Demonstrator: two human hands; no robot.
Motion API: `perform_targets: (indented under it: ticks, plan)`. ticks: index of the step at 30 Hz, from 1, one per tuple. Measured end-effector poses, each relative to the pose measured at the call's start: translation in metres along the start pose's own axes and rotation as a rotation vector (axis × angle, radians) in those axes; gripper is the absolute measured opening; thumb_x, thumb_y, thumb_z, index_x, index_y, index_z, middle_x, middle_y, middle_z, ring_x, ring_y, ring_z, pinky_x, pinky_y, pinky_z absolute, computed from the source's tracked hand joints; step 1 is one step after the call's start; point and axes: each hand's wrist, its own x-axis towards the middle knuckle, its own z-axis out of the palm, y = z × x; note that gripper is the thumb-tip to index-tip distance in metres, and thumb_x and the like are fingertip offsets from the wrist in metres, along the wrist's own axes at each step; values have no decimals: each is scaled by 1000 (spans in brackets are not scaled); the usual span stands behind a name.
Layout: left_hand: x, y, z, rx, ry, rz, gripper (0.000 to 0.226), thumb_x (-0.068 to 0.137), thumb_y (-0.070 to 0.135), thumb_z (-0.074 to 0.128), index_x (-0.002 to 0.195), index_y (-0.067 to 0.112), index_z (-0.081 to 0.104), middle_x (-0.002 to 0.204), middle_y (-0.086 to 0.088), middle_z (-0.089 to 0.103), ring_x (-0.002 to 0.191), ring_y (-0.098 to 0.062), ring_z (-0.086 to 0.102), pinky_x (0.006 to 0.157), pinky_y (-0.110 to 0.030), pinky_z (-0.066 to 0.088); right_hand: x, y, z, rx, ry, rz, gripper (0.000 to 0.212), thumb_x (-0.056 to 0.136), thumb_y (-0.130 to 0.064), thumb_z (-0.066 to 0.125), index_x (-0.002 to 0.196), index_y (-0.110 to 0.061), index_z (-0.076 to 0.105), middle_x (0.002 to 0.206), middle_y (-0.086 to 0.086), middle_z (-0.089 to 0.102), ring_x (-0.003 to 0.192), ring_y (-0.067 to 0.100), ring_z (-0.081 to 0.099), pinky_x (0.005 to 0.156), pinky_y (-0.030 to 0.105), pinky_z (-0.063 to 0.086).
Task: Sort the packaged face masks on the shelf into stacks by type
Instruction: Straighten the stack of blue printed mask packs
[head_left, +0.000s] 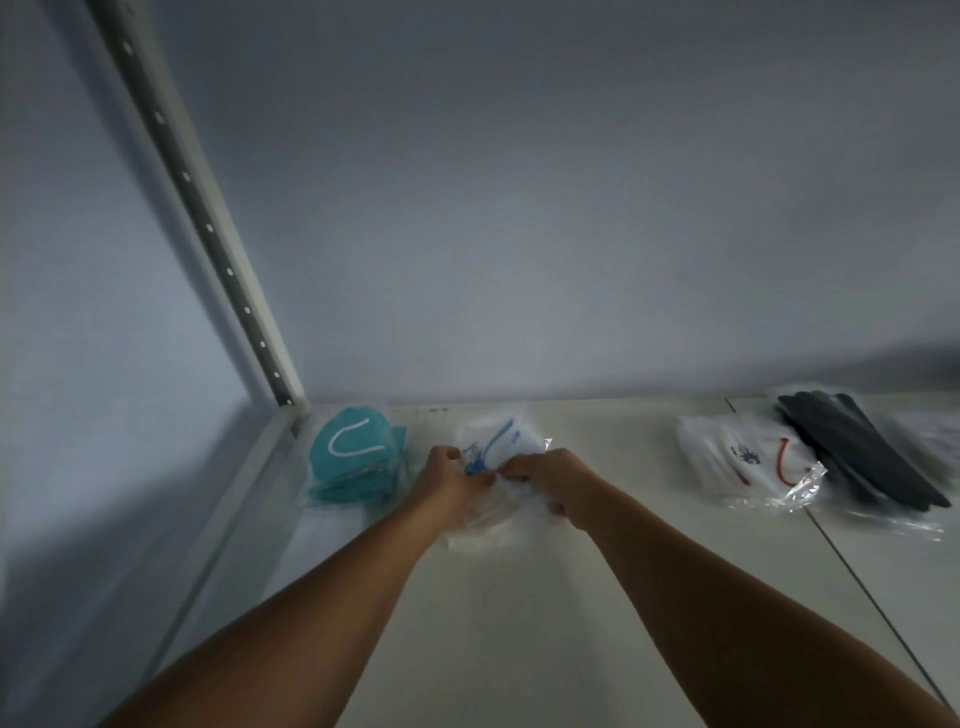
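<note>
The frame is motion-blurred, and the far right edge smears into packaging that cannot be made out. Both hands meet on the white-and-blue packets (506, 441) at the middle back of the shelf (571, 597): the left hand (449, 478) and right hand (550, 480) curl their fingers round the crinkled clear plastic, hiding its lower half. A teal stack (353, 452) sits just left, in the corner. A white-and-red stack (748, 457) and a black stack (852, 447) overlap well apart to the right.
</note>
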Motion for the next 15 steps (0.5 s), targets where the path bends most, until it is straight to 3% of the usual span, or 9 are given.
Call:
perform_targets:
  ticks: [2,4,7,10,12,15]
  plan:
    - [-8,-4,0,-34,-10,13,80,74,41,88,138,17,47,124,-10,68,100,-26,69,81,-34,58,-8,8,-2,29,-13,-80,21,69,-23,80,77,-5,73,63,10,63,47,18,55,49,20,40]
    - [-17,-6,0,-93,-60,4,88,59,50,87,133,11,60,117,-8,75,97,-24,74,88,-39,61,-17,15,-6,70,-23,-128,26,69,-18,79,90,-3,75,77,14,70,62,24,65,60,28,49]
    - [-32,-12,4,-206,-164,19,64,52,43,89,104,9,78,94,-13,82,90,-32,78,92,-53,61,-35,27,-20,165,-96,-154,15,82,-2,72,97,-4,74,79,15,72,66,25,70,62,30,55]
    - [-50,-14,12,-222,-227,63,35,65,29,93,88,9,77,92,-13,82,81,-26,75,85,-45,61,-53,43,-39,132,-122,-254,22,83,2,73,103,-4,74,87,14,74,71,22,72,63,29,56]
    - [-61,-12,19,-259,-258,146,29,68,19,92,91,10,77,90,-5,82,81,-19,75,85,-37,59,-65,53,-51,133,-156,-351,29,83,4,74,111,-3,71,94,15,75,79,22,73,67,30,57]
    - [-74,-7,29,-371,-288,280,62,57,15,87,116,5,72,110,-15,79,107,-31,74,100,-45,55,-84,62,-65,132,-175,-468,46,80,1,78,123,-2,65,110,17,76,95,30,74,79,37,61]
